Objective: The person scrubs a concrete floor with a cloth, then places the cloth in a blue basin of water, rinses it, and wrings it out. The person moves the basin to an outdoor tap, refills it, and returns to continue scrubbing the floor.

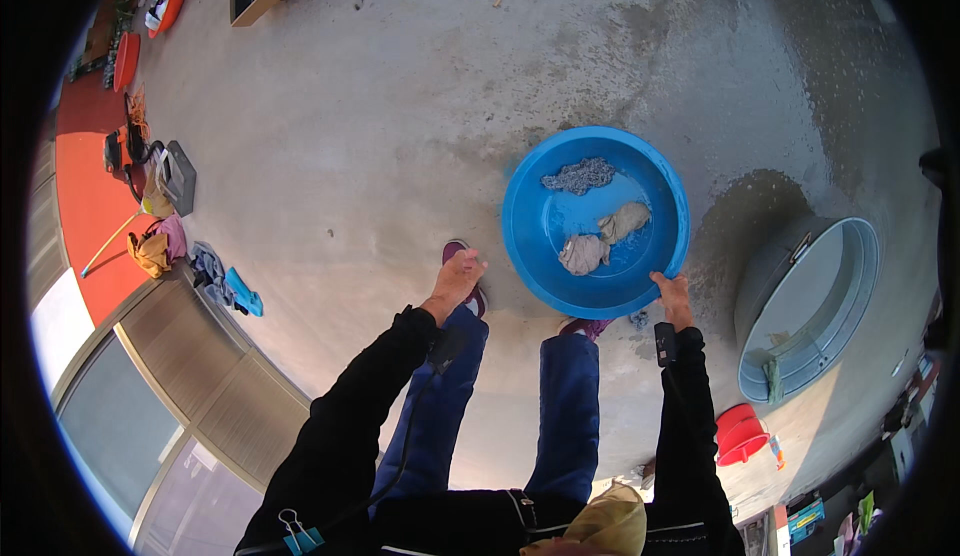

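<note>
My right hand (675,297) grips the near right rim of a blue plastic basin (517,233), thumb over the edge. Inside the basin lie a grey speckled cloth (579,176) and two crumpled beige-grey cloths (625,222) (584,254), close together. The basin's floor looks wet. My left hand (459,278) hangs above my left shoe, off the basin's left side, with fingers partly curled and nothing seen in it.
A large metal tub (806,308) stands tilted in view at right, a cloth over its rim. Near it is a red bucket (741,436). Clothes (214,275) and a dustpan (178,177) lie at left. A cardboard box (262,8) is at the top. The concrete floor has wet patches.
</note>
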Available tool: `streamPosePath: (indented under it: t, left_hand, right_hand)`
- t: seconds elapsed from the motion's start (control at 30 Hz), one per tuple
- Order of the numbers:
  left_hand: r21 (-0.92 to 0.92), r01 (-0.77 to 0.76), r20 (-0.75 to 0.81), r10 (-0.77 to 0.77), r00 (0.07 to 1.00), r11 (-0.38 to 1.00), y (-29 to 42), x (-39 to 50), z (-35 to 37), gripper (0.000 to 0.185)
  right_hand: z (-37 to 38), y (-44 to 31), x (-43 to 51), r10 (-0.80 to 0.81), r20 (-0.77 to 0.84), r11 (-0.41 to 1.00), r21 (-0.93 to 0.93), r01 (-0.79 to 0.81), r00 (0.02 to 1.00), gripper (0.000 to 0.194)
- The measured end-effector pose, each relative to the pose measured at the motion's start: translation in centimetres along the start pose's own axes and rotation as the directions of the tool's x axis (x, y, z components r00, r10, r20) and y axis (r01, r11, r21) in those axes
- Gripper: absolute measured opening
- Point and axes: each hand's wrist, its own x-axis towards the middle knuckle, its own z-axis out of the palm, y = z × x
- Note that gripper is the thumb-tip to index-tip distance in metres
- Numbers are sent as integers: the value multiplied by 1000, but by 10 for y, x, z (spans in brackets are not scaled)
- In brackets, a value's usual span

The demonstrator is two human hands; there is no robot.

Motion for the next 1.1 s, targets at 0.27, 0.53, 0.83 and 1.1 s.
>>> streamPosePath:
  t: [0.27,0.53,0.83,1.1]
  left_hand:
    - [-274,246,107,-225,969,930,13,-117,-141,95]
    - [-756,252,312,-6,950,605,70,-219,-282,92]
    - [-962,-70,-61,41,997,265,107,-280,-429,79]
    - [-959,-283,-282,-206,937,29,81,-312,-572,52]
  right_hand:
    - [53,-62,-120,-125,-119,985,107,138,985,46]
    - [167,-248,-312,-336,219,927,250,280,916,29]
    - [304,-450,-418,-427,543,860,-1,510,722,40]
    - [368,-621,-372,-204,663,891,-178,417,720,52]
